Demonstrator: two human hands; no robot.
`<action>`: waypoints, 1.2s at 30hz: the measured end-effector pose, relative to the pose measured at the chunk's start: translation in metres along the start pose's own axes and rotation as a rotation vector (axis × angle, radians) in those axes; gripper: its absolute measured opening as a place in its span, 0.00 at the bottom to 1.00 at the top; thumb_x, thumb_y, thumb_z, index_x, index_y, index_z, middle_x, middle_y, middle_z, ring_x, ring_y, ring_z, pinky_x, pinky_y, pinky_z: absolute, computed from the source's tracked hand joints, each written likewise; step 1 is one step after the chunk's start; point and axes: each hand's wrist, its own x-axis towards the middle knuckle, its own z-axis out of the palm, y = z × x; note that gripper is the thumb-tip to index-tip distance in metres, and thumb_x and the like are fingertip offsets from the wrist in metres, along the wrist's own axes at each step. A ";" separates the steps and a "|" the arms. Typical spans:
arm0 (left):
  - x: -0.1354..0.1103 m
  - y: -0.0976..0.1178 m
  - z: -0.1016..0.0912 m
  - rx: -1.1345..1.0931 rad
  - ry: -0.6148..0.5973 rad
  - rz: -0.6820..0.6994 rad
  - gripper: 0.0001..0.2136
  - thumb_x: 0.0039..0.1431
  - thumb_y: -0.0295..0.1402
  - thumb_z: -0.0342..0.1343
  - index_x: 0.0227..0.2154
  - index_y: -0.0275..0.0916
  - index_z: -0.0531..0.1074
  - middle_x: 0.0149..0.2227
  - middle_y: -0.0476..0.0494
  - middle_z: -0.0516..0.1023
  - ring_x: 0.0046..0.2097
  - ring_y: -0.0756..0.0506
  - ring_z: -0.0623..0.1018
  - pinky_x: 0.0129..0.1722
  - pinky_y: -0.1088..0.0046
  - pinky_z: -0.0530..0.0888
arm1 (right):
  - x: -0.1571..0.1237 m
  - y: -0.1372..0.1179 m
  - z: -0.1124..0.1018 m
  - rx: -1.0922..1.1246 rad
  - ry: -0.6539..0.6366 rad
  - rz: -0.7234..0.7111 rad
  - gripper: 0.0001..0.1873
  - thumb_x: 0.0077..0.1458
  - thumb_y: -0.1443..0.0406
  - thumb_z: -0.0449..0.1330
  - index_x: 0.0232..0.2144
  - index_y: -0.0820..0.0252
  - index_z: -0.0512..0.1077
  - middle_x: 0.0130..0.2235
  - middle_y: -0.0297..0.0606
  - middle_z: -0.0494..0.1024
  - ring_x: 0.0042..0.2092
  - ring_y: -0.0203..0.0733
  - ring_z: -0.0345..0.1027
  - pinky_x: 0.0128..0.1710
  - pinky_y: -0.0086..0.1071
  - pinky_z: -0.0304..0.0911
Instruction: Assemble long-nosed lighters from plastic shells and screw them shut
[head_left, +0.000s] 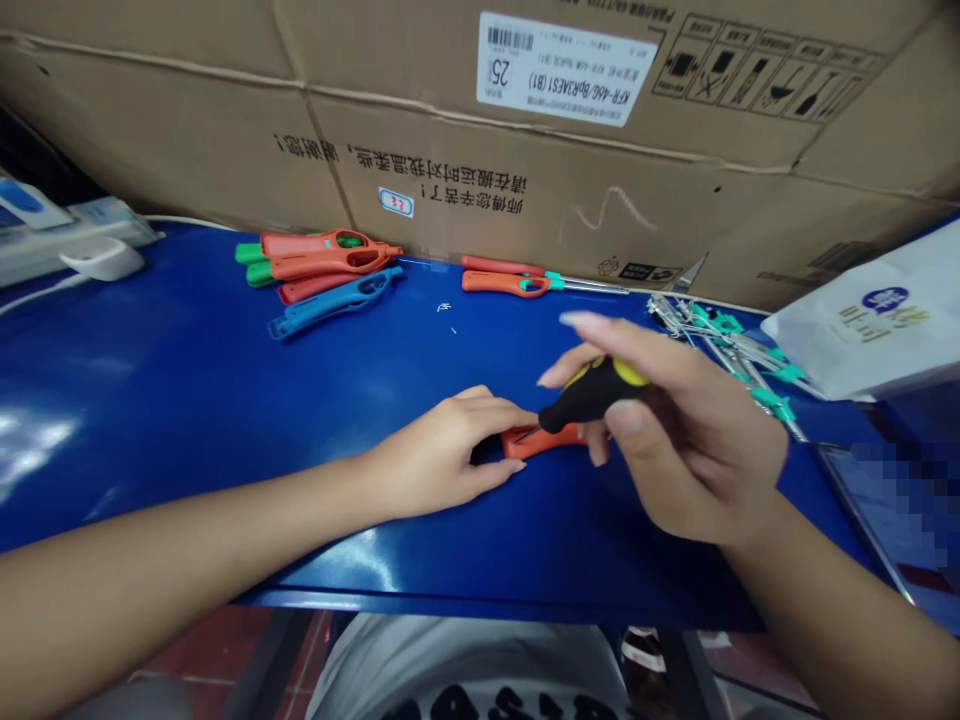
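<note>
Blue metal workbench (135, 400) under work: right hand (675, 450) grips a black-and-yellow screwdriver (592, 393), its end at an orange plastic lighter casing (544, 441), steadied by the curved left hand (442, 455). Orange and blue lighter bodies (322, 270) and green-collared lighter nozzles (727, 345) lie beyond, against cardboard cartons (525, 170).

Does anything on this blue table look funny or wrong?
Yes! The printing and white label on the cardboard box are upside down, so the box seems to be standing on its head. Two tiny white bits also lie on the blue table, like little stray scraps.
</note>
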 end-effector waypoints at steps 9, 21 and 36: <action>-0.001 0.000 0.000 -0.003 -0.007 -0.032 0.14 0.60 0.26 0.63 0.49 0.39 0.76 0.45 0.43 0.82 0.46 0.43 0.76 0.48 0.66 0.72 | -0.001 0.001 0.004 0.003 0.000 0.025 0.26 0.68 0.67 0.49 0.66 0.53 0.62 0.51 0.40 0.81 0.42 0.45 0.78 0.39 0.41 0.76; 0.000 -0.001 -0.001 0.003 -0.004 -0.014 0.12 0.61 0.27 0.62 0.48 0.38 0.76 0.46 0.42 0.82 0.45 0.43 0.77 0.48 0.65 0.73 | -0.001 0.009 0.003 -0.009 -0.058 0.111 0.24 0.69 0.62 0.52 0.65 0.46 0.62 0.51 0.39 0.80 0.37 0.43 0.79 0.32 0.37 0.76; 0.000 -0.001 0.000 -0.006 -0.012 0.004 0.10 0.63 0.27 0.60 0.47 0.39 0.76 0.45 0.44 0.82 0.45 0.44 0.77 0.48 0.65 0.73 | 0.002 0.003 0.004 -0.215 0.043 -0.065 0.26 0.60 0.61 0.66 0.60 0.48 0.69 0.42 0.37 0.82 0.36 0.43 0.78 0.32 0.34 0.76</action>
